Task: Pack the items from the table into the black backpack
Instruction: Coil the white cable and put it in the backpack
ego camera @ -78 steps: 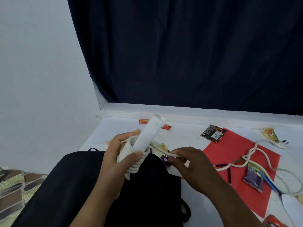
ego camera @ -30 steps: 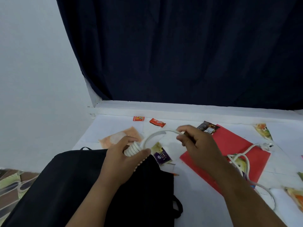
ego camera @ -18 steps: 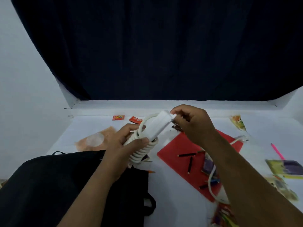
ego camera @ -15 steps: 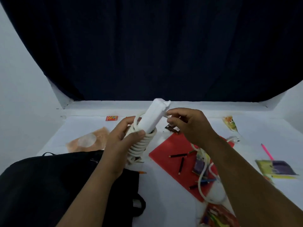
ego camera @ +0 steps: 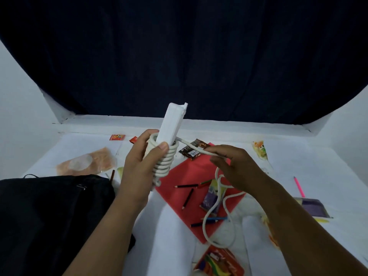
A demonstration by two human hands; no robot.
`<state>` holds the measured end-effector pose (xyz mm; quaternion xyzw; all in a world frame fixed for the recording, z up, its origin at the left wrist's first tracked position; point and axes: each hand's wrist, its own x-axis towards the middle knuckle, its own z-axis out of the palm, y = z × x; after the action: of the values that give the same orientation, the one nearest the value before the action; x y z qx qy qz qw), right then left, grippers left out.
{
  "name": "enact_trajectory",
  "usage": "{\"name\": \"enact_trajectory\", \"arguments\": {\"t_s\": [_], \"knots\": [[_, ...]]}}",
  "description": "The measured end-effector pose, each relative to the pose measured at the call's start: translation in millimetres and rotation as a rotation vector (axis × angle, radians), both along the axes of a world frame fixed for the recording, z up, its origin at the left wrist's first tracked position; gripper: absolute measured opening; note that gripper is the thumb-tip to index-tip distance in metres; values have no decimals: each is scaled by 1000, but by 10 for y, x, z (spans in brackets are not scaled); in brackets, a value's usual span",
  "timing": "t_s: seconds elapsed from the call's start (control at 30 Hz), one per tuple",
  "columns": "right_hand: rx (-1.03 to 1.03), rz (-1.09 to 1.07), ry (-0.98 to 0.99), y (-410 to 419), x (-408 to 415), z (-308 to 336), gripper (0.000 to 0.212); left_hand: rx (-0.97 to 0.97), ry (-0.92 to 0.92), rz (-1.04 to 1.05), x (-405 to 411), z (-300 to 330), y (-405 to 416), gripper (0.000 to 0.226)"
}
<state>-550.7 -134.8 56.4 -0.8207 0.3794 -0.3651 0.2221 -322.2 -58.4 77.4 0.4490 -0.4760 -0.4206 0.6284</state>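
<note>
The black backpack [ego camera: 49, 212] lies at the near left of the white tabletop [ego camera: 83, 148]; its inside cannot be seen, so what it holds cannot be told.

The left hand [ego camera: 139, 166] holds a white power strip [ego camera: 171, 124] upright above the tabletop, thumb and fingers wrapped round its lower end, where the white cord [ego camera: 217, 198] is wound in tight coils. That grip is clamped on strip and coils together. The right hand [ego camera: 237, 166] is just to the right and a little lower, fingers curled, its grip pinched on the stretch of cord that runs from the top coil. Below this hand the cord hangs in loose loops down onto a red sheet [ego camera: 179, 188].

On the red sheet lie several coloured pencils [ego camera: 188, 198] and a purple packet [ego camera: 209, 202], with the cord loops lying across them. A dark snack packet [ego camera: 194, 149] sits at the sheet's far corner, partly behind the taut cord. Near the far edge lie two small red packets [ego camera: 117, 137]. A pale orange packet [ego camera: 85, 164] is just beyond the backpack. To the right are a pink pen [ego camera: 298, 186] and a purple-and-yellow pouch [ego camera: 312, 208]. A red packet [ego camera: 219, 261] lies at the near edge. A dark curtain [ego camera: 179, 56] hangs behind.
</note>
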Motion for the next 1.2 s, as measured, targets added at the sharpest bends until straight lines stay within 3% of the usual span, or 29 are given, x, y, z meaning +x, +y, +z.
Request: {"name": "enact_trajectory", "arguments": {"t_s": [0.1, 0.23, 0.37, 0.53, 0.67, 0.8, 1.03, 1.2], "knots": [[-54, -5, -45, -1, -75, 58, 33, 27, -85, 131, -134, 3, -15, 33], [-130, 33, 26, 6, -104, 211, 30, 68, -271, 255, -245, -40, -84, 50], [-115, 27, 76, 17, -68, 328, 36, 55, -482, 282, -313, -46, -121, 45], [-183, 56, 127, 42, 13, 358, 32, 55, -650, 259, -243, -110, -140, 59], [-256, 62, 109, 44, 95, 350, 26, 51, -704, 225, -169, -143, -135, 67], [-345, 62, 67, 66, 236, 297, 24, 75, -741, 196, -105, -127, -101, 59], [-453, 62, -18, 75, 423, 321, 37, 30, -824, 150, 27, -108, -141, 67], [-406, -97, -103, 39, 409, 321, 12, 83, -816, 241, -40, -128, -222, 57]]}}
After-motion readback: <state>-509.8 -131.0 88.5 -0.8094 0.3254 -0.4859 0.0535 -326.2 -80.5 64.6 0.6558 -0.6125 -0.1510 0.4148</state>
